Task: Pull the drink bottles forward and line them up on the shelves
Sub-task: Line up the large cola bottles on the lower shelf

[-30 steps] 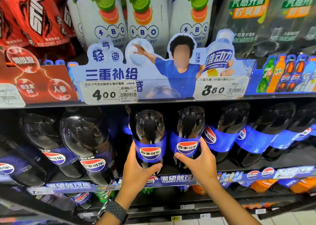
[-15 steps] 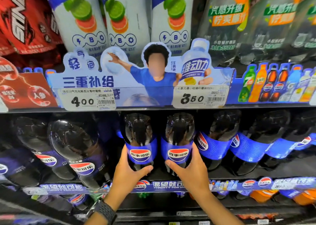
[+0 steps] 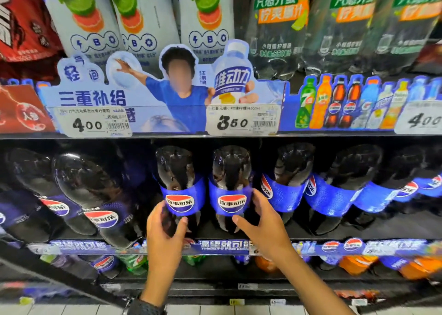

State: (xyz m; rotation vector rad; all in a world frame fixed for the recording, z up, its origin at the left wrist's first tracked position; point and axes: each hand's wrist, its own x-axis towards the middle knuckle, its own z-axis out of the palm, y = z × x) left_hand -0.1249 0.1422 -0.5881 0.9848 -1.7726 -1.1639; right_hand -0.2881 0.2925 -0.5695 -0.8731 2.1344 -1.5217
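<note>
Two dark cola bottles with blue labels stand side by side at the middle shelf's front. My left hand (image 3: 165,231) grips the lower body of the left cola bottle (image 3: 180,185), thumb in front, fingers round its left side. My right hand (image 3: 263,221) grips the right cola bottle (image 3: 230,183) below its label, fingers wrapped round its right side. More cola bottles (image 3: 284,185) of the same kind run to the right, and darker-labelled cola bottles (image 3: 93,195) stand to the left.
The middle shelf's front rail (image 3: 224,246) carries a blue strip. The shelf above it holds white sports-drink bottles (image 3: 141,17) and lemon soda bottles (image 3: 279,25) behind price tags (image 3: 241,120). Green and orange bottles (image 3: 354,264) sit on the shelf below.
The view has moved closer and tilted down slightly. Both hands keep their hold on the two middle bottles, which stand a little nearer the shelf's front.
</note>
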